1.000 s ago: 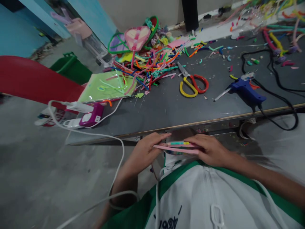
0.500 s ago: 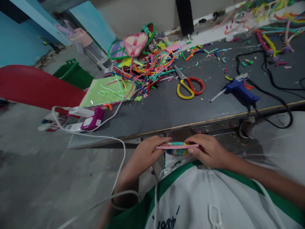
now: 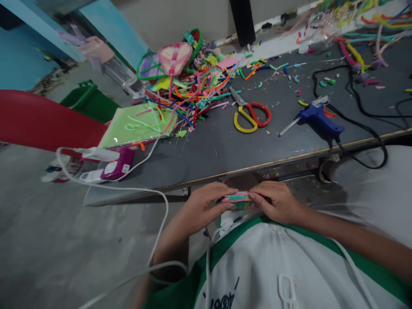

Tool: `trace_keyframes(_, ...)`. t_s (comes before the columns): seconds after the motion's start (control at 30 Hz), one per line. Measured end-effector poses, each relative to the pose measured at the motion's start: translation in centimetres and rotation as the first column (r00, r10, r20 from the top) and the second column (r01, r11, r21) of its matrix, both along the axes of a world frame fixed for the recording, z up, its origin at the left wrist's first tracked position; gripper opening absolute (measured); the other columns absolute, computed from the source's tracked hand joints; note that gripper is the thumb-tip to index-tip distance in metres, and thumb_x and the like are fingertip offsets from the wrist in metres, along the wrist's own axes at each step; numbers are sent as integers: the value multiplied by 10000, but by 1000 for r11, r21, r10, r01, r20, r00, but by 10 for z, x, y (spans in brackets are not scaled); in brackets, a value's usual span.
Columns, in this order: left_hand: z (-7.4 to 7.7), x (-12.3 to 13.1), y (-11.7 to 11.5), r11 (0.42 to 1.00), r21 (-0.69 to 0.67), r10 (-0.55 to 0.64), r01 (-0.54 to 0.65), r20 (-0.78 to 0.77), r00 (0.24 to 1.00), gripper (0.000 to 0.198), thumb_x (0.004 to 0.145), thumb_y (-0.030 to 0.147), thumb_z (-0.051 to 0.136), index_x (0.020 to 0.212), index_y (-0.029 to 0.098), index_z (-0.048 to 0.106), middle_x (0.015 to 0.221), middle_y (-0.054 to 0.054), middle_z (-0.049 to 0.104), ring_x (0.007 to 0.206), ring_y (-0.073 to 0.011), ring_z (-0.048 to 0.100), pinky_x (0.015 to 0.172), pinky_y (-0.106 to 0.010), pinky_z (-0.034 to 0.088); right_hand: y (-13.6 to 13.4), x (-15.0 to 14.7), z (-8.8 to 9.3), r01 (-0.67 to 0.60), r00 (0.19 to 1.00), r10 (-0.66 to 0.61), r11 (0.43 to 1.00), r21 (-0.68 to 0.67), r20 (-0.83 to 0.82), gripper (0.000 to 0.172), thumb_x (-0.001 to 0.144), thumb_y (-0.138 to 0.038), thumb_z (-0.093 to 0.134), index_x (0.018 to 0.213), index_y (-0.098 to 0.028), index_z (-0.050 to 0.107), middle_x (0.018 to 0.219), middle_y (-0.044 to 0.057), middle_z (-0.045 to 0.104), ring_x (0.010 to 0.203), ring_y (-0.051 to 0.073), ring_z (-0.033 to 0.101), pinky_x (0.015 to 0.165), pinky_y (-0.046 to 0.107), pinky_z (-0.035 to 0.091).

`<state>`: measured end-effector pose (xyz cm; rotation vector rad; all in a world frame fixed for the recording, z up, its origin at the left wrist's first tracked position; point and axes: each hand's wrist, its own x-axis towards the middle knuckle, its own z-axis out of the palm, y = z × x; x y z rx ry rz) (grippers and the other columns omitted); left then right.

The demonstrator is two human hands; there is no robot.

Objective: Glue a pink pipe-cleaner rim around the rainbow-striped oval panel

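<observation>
Between my two hands, just in front of the white and green shirt, is a small multicoloured craft piece (image 3: 242,206) with a pink strip along its top and teal and yellow bands. My left hand (image 3: 207,204) pinches its left end between thumb and fingers. At the right end, the thumb and fingers of my right hand (image 3: 273,199) close on it. The fingers hide both ends of the piece, and its full shape cannot be made out. Both hands are below the front edge of the grey table (image 3: 193,156).
Scissors with red and yellow handles (image 3: 252,116) and a blue glue gun (image 3: 322,121) lie on the table. Behind them is a heap of coloured pipe cleaners (image 3: 193,96). A purple plug adapter (image 3: 119,164) sits at the left corner, its white cable (image 3: 165,210) hanging beside my left arm.
Both hands have drawn closer together around the piece. The pink strip, which stuck out past the fingers, is now mostly covered. The view has shifted slightly.
</observation>
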<state>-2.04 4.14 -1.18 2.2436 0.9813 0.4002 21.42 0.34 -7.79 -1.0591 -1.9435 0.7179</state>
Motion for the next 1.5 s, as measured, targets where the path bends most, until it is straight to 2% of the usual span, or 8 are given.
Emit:
trace_keyframes(0.17,-11,13,-6,989,81,122,-126,45,991,174,858,227,627,1002,215,723,940,-64,721,917,-189,648,831,-313,508,4,2,-2,16,1000,-16,1000,7,-4,224,923,-253,503,959,-192,715,844,48,747,767,169,670,722,293,499)
trace_keyframes(0.33,-8,21,-6,973,135,182,-188,53,982,89,821,213,668,889,200,722,868,-57,687,877,-190,624,804,-321,496,6,1,-5,1,998,2,999,52,-57,230,928,-234,501,1002,-179,712,928,62,757,849,173,689,786,297,520)
trace_keyframes(0.6,-9,20,-4,984,80,147,-159,134,980,91,839,172,636,862,180,723,907,-68,675,895,-174,631,807,-297,510,2,3,-6,16,999,-10,991,136,-46,221,913,-204,522,1011,-168,717,958,73,766,876,173,711,813,282,534)
trace_keyframes(0.83,-10,21,-14,946,295,121,-135,65,991,96,817,145,650,875,165,724,924,-76,699,886,-180,655,805,-307,516,4,2,-9,48,998,-38,978,201,-54,218,891,-183,519,992,-185,712,960,58,769,881,165,718,816,287,562)
trace_keyframes(1.07,-20,21,-10,915,391,85,-96,45,995,139,827,124,648,942,179,702,879,-41,734,826,-165,659,770,-299,502,4,3,-10,55,998,-56,982,178,-1,270,871,-164,505,1058,-141,700,1015,95,757,934,202,717,858,337,569)
trace_keyframes(1.23,-30,12,-4,937,325,95,-128,114,989,173,846,111,625,983,177,706,898,-54,730,863,-165,653,787,-297,510,2,9,-11,25,996,-39,985,169,81,353,903,-174,466,1215,-124,622,1158,118,706,1052,202,677,925,353,549)
trace_keyframes(1.37,-31,8,-2,950,282,94,-131,143,985,160,850,106,619,965,174,706,891,-56,723,857,-156,648,784,-289,513,2,11,-14,30,995,-44,985,168,84,343,922,-186,461,1218,-117,620,1168,125,701,1069,199,668,941,348,540)
trace_keyframes(1.5,-30,8,-1,950,294,66,-108,149,987,154,853,104,617,959,175,703,884,-56,720,856,-155,646,790,-292,517,1,12,-14,55,997,-61,991,120,44,370,920,-202,471,1265,-127,582,1160,121,704,1045,190,677,918,332,547)
